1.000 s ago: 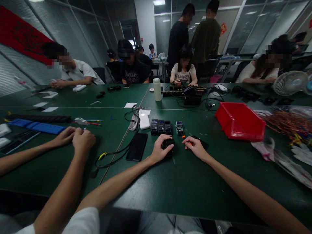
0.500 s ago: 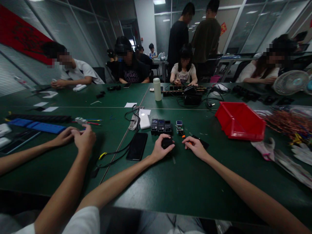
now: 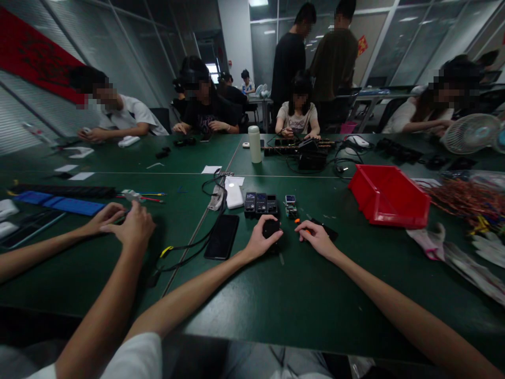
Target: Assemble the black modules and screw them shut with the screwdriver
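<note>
In the middle of the head view, my left hand point(image 3: 259, 239) is closed around a small black box-shaped case point(image 3: 271, 228), holding it just above or on the green table; I cannot tell which. To its right, my right hand point(image 3: 319, 239) has its fingers bent together on a thin orange tool point(image 3: 309, 230), mostly hidden by the fingers. A flat black piece point(image 3: 328, 230) lies behind that hand. Several similar black cases point(image 3: 260, 205) stand in a row beyond my left hand. A small circuit board with a screen point(image 3: 291, 205) is beside them.
Left of my hands lie a black phone point(image 3: 222, 237), a cable point(image 3: 189, 245) and a white device point(image 3: 234, 195). A red bin point(image 3: 389, 197), gloves point(image 3: 453, 252) and copper wires point(image 3: 461, 200) are at right. A co-worker's hands point(image 3: 126, 221) work at left. A bottle point(image 3: 254, 145) stands farther back.
The black case in my left hand has tilted slightly; my right hand has barely moved. The co-worker's hands at left have shifted, and a person across the table has leaned left.
</note>
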{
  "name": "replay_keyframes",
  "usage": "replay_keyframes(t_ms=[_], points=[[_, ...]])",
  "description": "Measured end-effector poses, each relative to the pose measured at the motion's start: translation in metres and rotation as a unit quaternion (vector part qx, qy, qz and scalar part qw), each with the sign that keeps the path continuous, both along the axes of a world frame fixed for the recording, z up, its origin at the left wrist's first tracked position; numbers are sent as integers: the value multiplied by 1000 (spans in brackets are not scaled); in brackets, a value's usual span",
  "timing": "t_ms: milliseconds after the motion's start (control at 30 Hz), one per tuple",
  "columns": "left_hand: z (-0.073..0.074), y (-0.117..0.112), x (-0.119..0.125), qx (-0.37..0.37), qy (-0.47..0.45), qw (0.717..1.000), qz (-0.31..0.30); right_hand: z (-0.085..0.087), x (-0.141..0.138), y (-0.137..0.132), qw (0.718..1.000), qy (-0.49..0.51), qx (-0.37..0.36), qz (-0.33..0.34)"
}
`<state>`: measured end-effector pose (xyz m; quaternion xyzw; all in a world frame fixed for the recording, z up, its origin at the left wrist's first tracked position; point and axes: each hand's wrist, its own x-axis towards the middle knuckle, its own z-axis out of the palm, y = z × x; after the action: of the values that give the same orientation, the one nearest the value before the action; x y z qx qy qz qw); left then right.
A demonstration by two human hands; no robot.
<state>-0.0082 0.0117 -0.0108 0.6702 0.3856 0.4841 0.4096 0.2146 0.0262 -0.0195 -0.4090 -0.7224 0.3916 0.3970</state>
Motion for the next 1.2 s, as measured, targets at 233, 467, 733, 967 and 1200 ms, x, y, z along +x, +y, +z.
replay_keyframes(t_ms=[233, 467, 733, 967, 1200], points=[[2, 3, 0, 21, 46, 999, 16, 3, -1, -1, 1000, -6, -1, 1], [3, 1, -1, 31, 58, 997, 35, 6, -1, -2, 1000, -15, -1, 2], [-1, 4, -3, 60, 0, 989, 137, 7, -1, -3, 999, -41, 26, 17], [3, 2, -4, 68, -3, 992, 109, 11, -5, -7, 993, -96, 52, 46], [0, 3, -3, 47, -34, 997, 58, 7, -6, -8, 987, -126, 77, 62]])
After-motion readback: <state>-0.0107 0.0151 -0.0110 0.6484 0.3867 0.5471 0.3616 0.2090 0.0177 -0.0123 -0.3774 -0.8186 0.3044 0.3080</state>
